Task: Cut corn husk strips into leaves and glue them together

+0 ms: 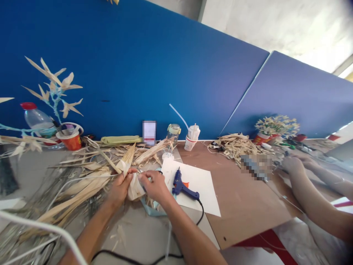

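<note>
Both my hands meet over the table's middle on a pale dried husk piece (135,188). My left hand (120,186) pinches its left side, fingers closed. My right hand (154,186) grips its right side, fingers curled round it. A light blue tray (151,210) lies just under my right hand. Loose dried husk strips (82,186) are piled to the left of my left hand.
A blue glue gun (182,187) rests on a white sheet (202,180), its black cord trailing toward me. Cups (71,139), a water bottle (37,119), a jar (173,133) and a husk branch (55,92) stand along the blue partition. Another person's arm (311,197) works at right beside more husks (237,145).
</note>
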`<state>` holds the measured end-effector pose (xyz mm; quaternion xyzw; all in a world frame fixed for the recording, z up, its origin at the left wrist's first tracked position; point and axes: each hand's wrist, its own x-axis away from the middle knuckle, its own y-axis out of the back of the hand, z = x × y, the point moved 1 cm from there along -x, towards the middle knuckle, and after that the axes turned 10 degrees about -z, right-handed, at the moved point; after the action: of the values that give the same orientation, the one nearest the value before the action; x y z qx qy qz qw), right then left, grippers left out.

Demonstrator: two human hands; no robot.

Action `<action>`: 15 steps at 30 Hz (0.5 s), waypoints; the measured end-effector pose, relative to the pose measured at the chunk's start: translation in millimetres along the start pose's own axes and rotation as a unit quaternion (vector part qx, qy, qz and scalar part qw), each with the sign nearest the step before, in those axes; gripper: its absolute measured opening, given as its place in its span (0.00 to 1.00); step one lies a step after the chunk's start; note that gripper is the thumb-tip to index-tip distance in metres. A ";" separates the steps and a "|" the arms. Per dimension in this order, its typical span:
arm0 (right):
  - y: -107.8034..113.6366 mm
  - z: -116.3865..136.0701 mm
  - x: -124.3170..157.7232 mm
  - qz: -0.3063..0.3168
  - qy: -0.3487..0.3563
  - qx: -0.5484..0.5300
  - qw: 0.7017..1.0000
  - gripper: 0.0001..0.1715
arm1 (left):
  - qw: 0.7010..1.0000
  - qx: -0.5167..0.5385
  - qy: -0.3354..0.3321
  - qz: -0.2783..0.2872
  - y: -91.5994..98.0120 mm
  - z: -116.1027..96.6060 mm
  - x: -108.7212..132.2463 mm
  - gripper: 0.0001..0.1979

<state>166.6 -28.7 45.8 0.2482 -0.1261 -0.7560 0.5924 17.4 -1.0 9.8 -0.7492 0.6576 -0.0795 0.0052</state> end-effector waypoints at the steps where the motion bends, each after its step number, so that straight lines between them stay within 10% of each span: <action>1: -4.8 -3.2 -0.6 0.038 -0.029 -0.057 0.997 0.08 | 1.000 -0.004 -0.005 0.009 -0.8 0.5 0.3 0.24; 7: -20.7 -19.4 -4.3 0.052 -0.139 -0.247 0.958 0.05 | 0.998 -0.043 -0.050 0.010 1.7 4.0 -1.6 0.21; 15: -16.8 -12.2 -2.5 -0.008 -0.071 -0.147 0.987 0.06 | 0.991 -0.086 -0.094 -0.041 4.9 1.8 -2.0 0.20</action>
<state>159.4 -20.6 27.9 0.1051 -0.0532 -0.7866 0.6061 12.5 0.2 7.2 -0.7771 0.6276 0.0475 -0.0006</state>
